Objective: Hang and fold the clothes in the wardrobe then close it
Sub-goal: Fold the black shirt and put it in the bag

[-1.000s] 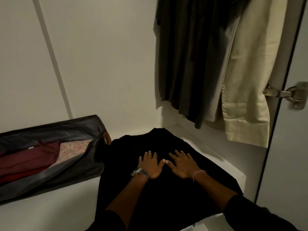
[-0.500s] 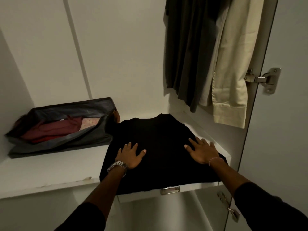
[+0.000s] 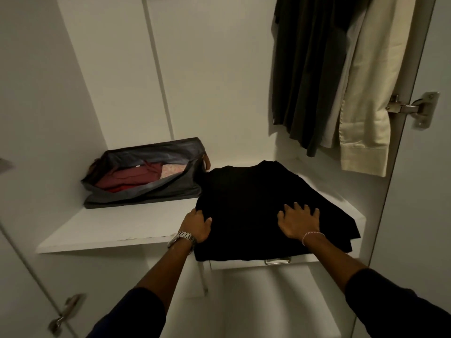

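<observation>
A door hinge (image 3: 64, 315) shows at the lower left edge of the frame, blurred.

On the white shelf (image 3: 105, 228), toward the centre left, lies a dark grey storage bag (image 3: 146, 189). Its top is open. A dark red garment (image 3: 131, 178) and a pale patterned fabric (image 3: 172, 170) lie inside it.

The left hand (image 3: 196, 225) is below centre and carries a metal watch (image 3: 181, 239) on the wrist. It grips the left edge of the folded black garment (image 3: 249, 203): the thumb lies on top of the cloth and the fingers are curled down over the edge. Whether the fingertips reach underneath cannot be told.

The folded black garment occupies the centre of the frame. It rests flat on the right part of the shelf, and its far left corner touches the storage bag. Its near edge overhangs the front of the shelf, just above a metal handle (image 3: 278, 261).

The right hand (image 3: 299, 222) rests on top of the garment, right of centre, palm down, fingers spread and slightly bent, holding nothing. A thin beaded bracelet (image 3: 312, 235) circles its wrist.

In the upper right, dark hanging clothes (image 3: 307, 74) and a cream garment (image 3: 368, 106) hang side by side above the shelf. A second hinge (image 3: 412, 108) sits on the open wardrobe door (image 3: 429, 191) at the right edge.
</observation>
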